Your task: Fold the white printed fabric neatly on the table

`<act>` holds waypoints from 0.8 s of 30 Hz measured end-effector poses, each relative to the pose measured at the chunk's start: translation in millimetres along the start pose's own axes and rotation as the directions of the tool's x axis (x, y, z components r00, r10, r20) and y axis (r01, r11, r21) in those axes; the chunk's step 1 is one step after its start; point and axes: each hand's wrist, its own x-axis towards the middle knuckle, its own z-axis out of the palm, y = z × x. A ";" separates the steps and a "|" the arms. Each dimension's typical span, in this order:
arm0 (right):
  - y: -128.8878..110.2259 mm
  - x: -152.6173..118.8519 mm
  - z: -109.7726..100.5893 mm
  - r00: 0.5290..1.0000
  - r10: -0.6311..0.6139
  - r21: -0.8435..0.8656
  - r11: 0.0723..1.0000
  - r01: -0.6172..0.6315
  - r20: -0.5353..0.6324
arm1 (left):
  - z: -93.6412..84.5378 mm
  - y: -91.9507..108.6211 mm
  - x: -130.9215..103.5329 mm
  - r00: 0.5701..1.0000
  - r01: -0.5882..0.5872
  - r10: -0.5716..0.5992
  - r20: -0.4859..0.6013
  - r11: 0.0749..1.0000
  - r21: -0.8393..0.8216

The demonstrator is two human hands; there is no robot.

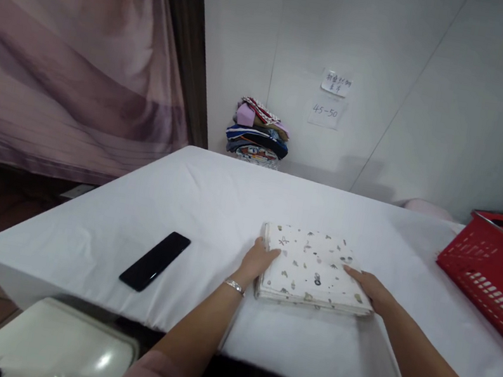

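Note:
A folded white cloth point(310, 269) with a small scattered print lies flat in several layers on the white-covered table. My left hand point(259, 260) grips its left edge, thumb on top and the other fingers hidden beside or beneath the layers. At the right edge, my right hand point(370, 289) holds the cloth the same way, with its thumb over the top layer. A bracelet point(234, 286) circles my left wrist.
A black phone point(155, 260) lies left of the cloth on the table point(219, 209). A red basket point(502, 275) stands at the right. Folded clothes point(259, 132) are stacked behind the table's far edge. A white stool point(56, 342) is at lower left, a curtain point(73, 43) at upper left.

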 end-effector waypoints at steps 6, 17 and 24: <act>-2.4 -5.7 -0.7 0.982 0.139 0.169 0.973 -0.159 0.127 | -4.0 10.5 -10.4 0.987 0.159 -0.156 0.034 0.978 -0.135; 12.3 -50.6 6.6 0.940 0.156 0.366 0.892 -0.266 0.303 | -6.2 0.6 9.2 0.988 0.134 -0.116 0.098 0.971 -0.197; 26.7 -117.7 49.8 0.867 0.117 0.295 0.911 -0.287 0.484 | -57.3 25.3 66.9 0.950 -0.118 0.102 0.296 0.992 0.035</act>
